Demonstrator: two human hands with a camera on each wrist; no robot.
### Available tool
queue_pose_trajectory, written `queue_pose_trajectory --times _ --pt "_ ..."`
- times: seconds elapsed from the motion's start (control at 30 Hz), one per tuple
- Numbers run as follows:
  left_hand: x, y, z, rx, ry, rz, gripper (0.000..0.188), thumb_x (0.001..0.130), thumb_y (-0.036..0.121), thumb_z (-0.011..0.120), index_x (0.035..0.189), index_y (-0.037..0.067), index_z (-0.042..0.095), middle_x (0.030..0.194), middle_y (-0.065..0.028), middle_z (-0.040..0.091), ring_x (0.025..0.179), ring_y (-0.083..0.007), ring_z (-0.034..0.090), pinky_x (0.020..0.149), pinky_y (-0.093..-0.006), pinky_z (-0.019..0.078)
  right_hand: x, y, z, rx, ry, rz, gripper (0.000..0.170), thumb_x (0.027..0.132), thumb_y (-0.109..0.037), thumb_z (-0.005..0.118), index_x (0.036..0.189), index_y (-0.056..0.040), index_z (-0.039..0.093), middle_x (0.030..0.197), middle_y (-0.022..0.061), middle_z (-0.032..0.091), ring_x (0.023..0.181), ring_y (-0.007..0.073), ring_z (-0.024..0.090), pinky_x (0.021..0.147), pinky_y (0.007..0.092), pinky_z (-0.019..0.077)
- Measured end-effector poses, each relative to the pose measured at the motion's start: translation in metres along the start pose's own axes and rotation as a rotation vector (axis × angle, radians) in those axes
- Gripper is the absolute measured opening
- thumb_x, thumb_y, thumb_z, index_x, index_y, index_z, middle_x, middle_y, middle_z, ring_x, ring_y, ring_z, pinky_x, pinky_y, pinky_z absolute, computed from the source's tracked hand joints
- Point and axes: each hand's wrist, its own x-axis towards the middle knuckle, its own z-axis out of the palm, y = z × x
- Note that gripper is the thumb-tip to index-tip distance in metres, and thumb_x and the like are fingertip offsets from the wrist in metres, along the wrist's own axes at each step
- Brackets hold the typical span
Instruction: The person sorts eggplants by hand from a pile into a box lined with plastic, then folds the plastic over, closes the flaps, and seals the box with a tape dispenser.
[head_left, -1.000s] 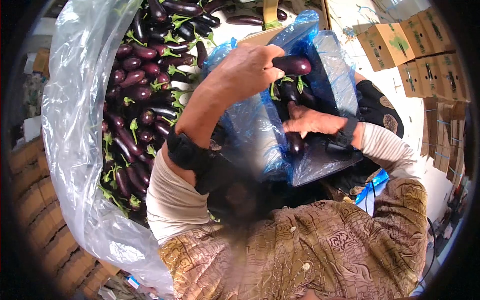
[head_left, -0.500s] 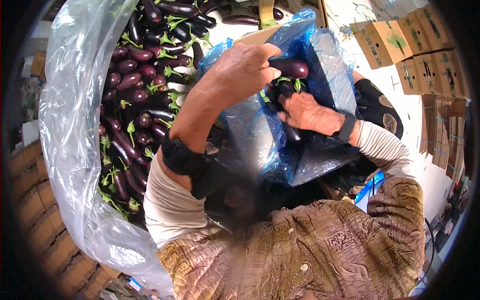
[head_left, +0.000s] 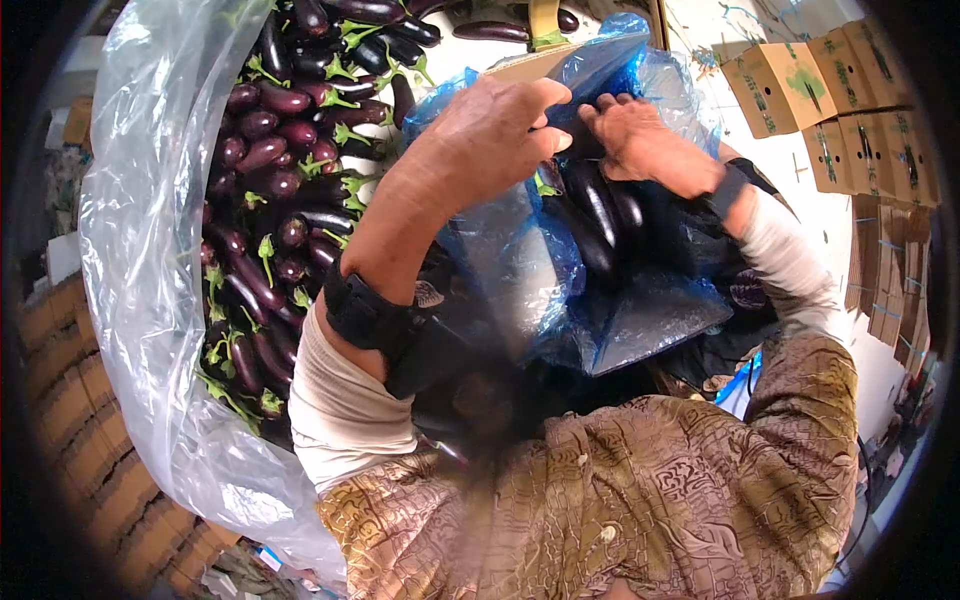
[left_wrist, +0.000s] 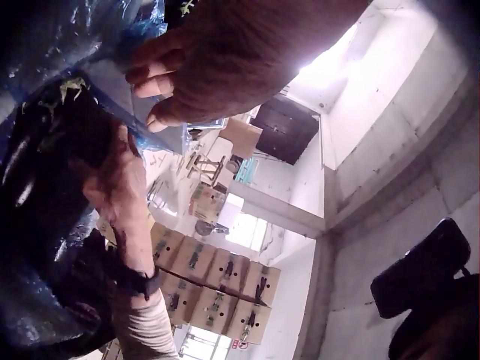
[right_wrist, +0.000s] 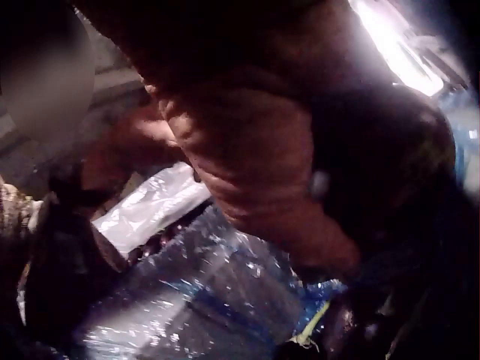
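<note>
A box lined with blue plastic film (head_left: 660, 322) stands before me with several dark purple eggplants (head_left: 593, 205) inside. My left hand (head_left: 480, 135) hovers at the box's left far side. Its fingers and thumb are apart with no eggplant between them, right at the film in the left wrist view. My right hand (head_left: 640, 145) reaches into the far end of the box, its back facing up, over the eggplants. I cannot tell whether it grips one, since its palm side is hidden. A green stem (right_wrist: 311, 326) shows below it in the right wrist view.
A large heap of eggplants (head_left: 275, 185) lies to the left inside a clear plastic sheet (head_left: 140, 300). Cardboard boxes (head_left: 795, 95) stand at the right, with more stacked cartons (head_left: 70, 430) at the far left. Loose eggplants (head_left: 492, 31) lie beyond the box.
My right hand has moved from the middle of the box to its far end. The purple eggplant beside my left fingertips is out of sight now. My left hand has barely moved.
</note>
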Motion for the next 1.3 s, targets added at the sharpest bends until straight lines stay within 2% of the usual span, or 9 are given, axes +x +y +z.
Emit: queue_pose_trajectory --times 0.27,0.43,0.5,0.6,0.73,0.87,1.03,1.13,1.3 --pt "0.008 0.012 0.008 -0.031 0.094 0.259 0.048 0.081 0.023 0.074 0.12 -0.001 0.061 0.1 -0.0185 0.07 0.095 -0.0272 0.069 0.085 -0.0358 0.0522 -0.109 0.031 -0.097 0.033 0.7 -0.365 0.073 0.056 0.003 0.071 0.126 -0.0159 0.058 0.118 0.0052 0.058 0.115 0.0306 0.051 0.088 0.0442 0.043" --pt "0.009 0.048 0.001 -0.821 -0.138 -0.067 0.042 0.085 0.029 0.07 0.113 0.001 0.057 0.092 -0.0075 0.062 0.079 -0.0128 0.062 0.072 -0.0294 0.0533 -0.129 0.036 -0.123 0.063 0.692 -0.273 0.062 0.086 -0.031 0.072 0.14 -0.0158 0.046 0.144 0.0165 0.045 0.133 0.0289 0.042 0.114 0.0448 0.0252" --pt "0.004 0.059 0.013 -1.174 0.028 -0.164 0.042 0.086 0.028 0.07 0.106 -0.004 0.053 0.081 -0.007 0.06 0.066 -0.0124 0.061 0.062 -0.0277 0.0536 -0.117 0.039 -0.092 0.669 1.085 -0.066 0.056 0.077 -0.014 0.079 0.129 -0.011 0.057 0.126 0.0103 0.059 0.117 0.03 0.056 0.098 0.0405 0.0433" --pt "-0.001 0.067 0.024 -1.049 0.095 -0.235 0.034 0.088 0.018 0.069 0.107 -0.002 0.05 0.086 -0.0072 0.058 0.069 -0.0109 0.06 0.059 -0.0263 0.0519 -0.118 0.016 -0.077 1.504 0.524 0.032 0.071 0.087 -0.029 0.075 0.141 0.0016 0.043 0.131 0.016 0.057 0.119 0.0226 0.055 0.105 0.0352 0.0396" --pt "-0.007 0.07 0.075 -0.695 0.375 0.012 0.065 0.086 0.004 0.065 0.137 -0.004 0.026 0.089 -0.0162 0.06 0.073 -0.027 0.064 0.068 -0.0368 0.0527 -0.105 -0.02 -0.068 1.854 0.466 0.113 0.062 0.085 -0.026 0.077 0.129 0.0034 0.044 0.104 0.0101 0.062 0.094 0.017 0.063 0.08 0.0297 0.0524" --pt "-0.021 0.084 0.07 -0.585 -0.04 -0.102 0.094 0.085 0.006 0.065 0.149 -0.011 -0.002 0.089 -0.0175 0.066 0.082 -0.0262 0.069 0.078 -0.0338 0.0538 -0.096 0.011 -0.037 2.151 0.261 -0.068 0.038 0.09 -0.012 0.066 0.122 -0.0002 0.048 0.1 0.0091 0.061 0.087 0.017 0.063 0.078 0.0301 0.0551" --pt "-0.015 0.064 0.02 -0.031 -0.127 0.351 0.025 0.086 0.015 0.068 0.105 -0.002 0.068 0.097 -0.0151 0.07 0.085 -0.0262 0.071 0.073 -0.0326 0.0553 -0.122 0.044 -0.014 2.266 -0.134 -0.08 0.054 0.09 -0.009 0.065 0.138 -0.001 0.041 0.114 0.0125 0.06 0.097 0.0218 0.066 0.08 0.0344 0.0599" --pt "-0.009 0.052 -0.01 -0.443 -0.051 -0.167 0.032 0.093 0.019 0.066 0.119 0.001 0.063 0.092 -0.0079 0.068 0.081 -0.0126 0.065 0.074 -0.027 0.0529 -0.11 0.038 -0.006 2.098 -0.201 0.032 0.054 0.09 -0.01 0.066 0.138 -0.0005 0.042 0.112 0.0119 0.061 0.096 0.0209 0.066 0.079 0.035 0.0598" --pt "-0.015 0.039 -0.021 -0.562 0.051 -0.129 0.036 0.095 0.017 0.065 0.127 0.002 0.059 0.094 -0.0073 0.067 0.086 -0.0105 0.062 0.079 -0.0256 0.051 -0.049 0.003 0.022 1.817 -0.234 0.103 0.059 0.087 -0.016 0.071 0.136 0.0018 0.044 0.115 0.0135 0.061 0.104 0.0225 0.061 0.089 0.0343 0.05"
